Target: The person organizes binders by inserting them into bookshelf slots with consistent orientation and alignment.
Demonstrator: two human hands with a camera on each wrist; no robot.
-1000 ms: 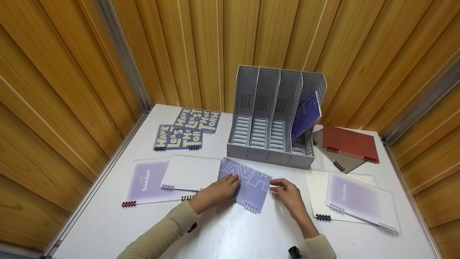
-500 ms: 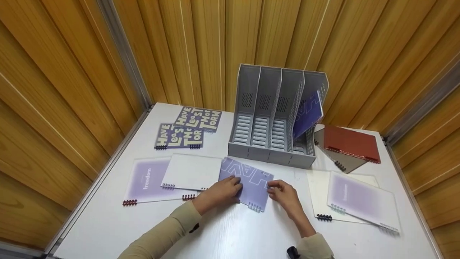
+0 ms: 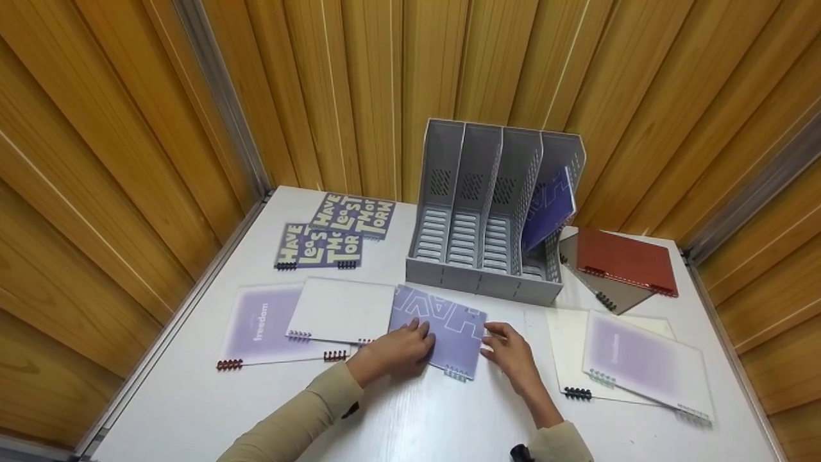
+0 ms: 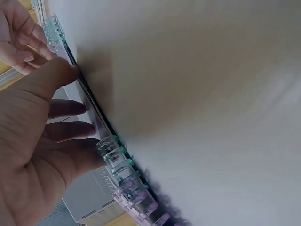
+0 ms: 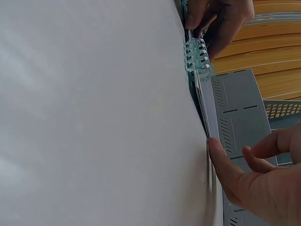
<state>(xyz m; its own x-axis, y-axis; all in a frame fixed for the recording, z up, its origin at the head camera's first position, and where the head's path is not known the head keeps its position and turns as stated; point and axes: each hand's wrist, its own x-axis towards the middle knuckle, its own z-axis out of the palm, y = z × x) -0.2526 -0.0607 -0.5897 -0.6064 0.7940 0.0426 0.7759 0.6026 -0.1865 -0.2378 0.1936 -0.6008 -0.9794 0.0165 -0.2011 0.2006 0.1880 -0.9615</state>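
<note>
A purple spiral notebook (image 3: 458, 346) with white outlined letters lies flat on the table, its clear rings toward the front edge. My left hand (image 3: 401, 346) pinches its near left edge, thumb below and fingers over the cover; in the left wrist view the thumb (image 4: 61, 70) is at the edge beside the green-tinted rings (image 4: 122, 162). At the right edge, my right hand (image 3: 512, 355) has loosely bent fingers. In the right wrist view, one fingertip (image 5: 215, 143) of it touches the table by the notebook's edge. The notebook's left side overlaps or abuts a white notebook (image 3: 343, 311).
Behind stands a grey file organizer (image 3: 484, 282) with a purple notebook (image 3: 550, 208) leaning in its right slot. Lettered notebooks (image 3: 321, 247) lie back left, a "freedom" notebook (image 3: 263, 327) left. A red notebook (image 3: 625, 260) and pale purple notebook (image 3: 641, 359) lie right.
The purple notebook has shifted slightly to the right and turned a little, with my left hand following it. My right hand stays near its right edge.
</note>
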